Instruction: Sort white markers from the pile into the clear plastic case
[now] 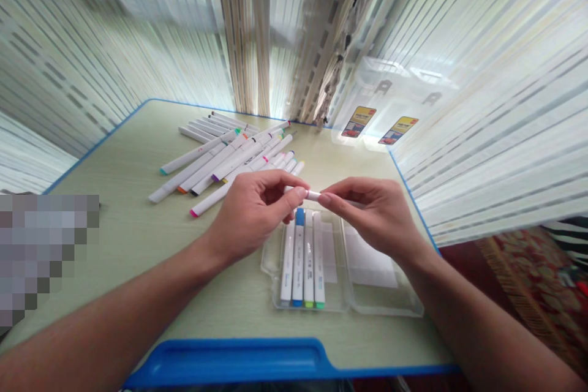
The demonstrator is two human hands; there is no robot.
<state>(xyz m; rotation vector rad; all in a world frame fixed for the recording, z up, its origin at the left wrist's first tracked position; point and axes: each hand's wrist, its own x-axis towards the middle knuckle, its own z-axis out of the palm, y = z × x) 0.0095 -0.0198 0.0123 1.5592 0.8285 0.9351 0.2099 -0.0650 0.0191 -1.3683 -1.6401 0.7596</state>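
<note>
My left hand and my right hand meet above the table, both pinching one white marker held crosswise between the fingertips. Only a short piece of it shows. Directly below lies an open clear plastic case, with several markers side by side in its left half, caps blue, green and white. A loose pile of white markers with coloured ends lies on the table beyond my left hand.
The pale green table has a blue rim and a blue tray edge at the front. Clear plastic boxes with yellow labels stand at the back right. Striped curtains surround the table. A red carpet lies to the right.
</note>
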